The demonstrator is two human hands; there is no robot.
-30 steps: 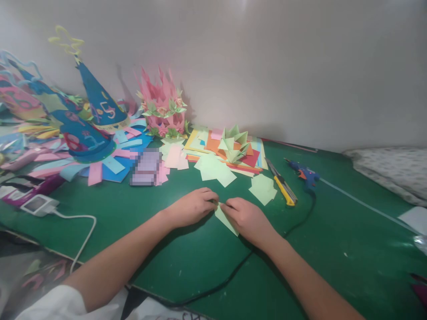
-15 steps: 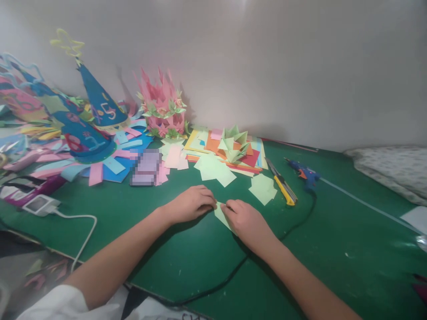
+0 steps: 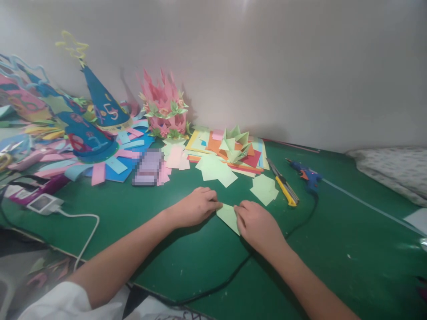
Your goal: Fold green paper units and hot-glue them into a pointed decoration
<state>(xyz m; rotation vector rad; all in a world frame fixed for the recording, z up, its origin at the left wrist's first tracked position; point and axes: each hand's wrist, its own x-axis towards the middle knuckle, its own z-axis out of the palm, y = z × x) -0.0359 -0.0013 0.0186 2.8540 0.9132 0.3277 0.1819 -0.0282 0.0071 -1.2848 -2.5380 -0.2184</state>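
Note:
Between my two hands, a small piece of pale green paper [image 3: 228,218] lies low on the green table, its near edge slanting down to the right. It looks folded, though my fingers cover its ends. My left hand [image 3: 196,206] has its fingers closed at the paper's upper left corner. At the right side, my right hand [image 3: 258,224] grips the edge with bent fingers, the thumb hidden. Just beyond lie loose pale green paper squares [image 3: 215,169] and a smaller pile of green squares [image 3: 264,190].
A yellow cutter knife [image 3: 285,189] and a blue glue gun [image 3: 308,175] with a cord lie to the right. Behind are a folded green paper ring [image 3: 235,144] on coloured sheets and a pink paper crown [image 3: 165,106]. Blue cone hats [image 3: 103,100] and a blurred phone-like object [image 3: 148,166] are left.
My right hand has shifted a little to the right, away from my left fingers. More of the pale green paper now shows between them. The whole view has moved slightly.

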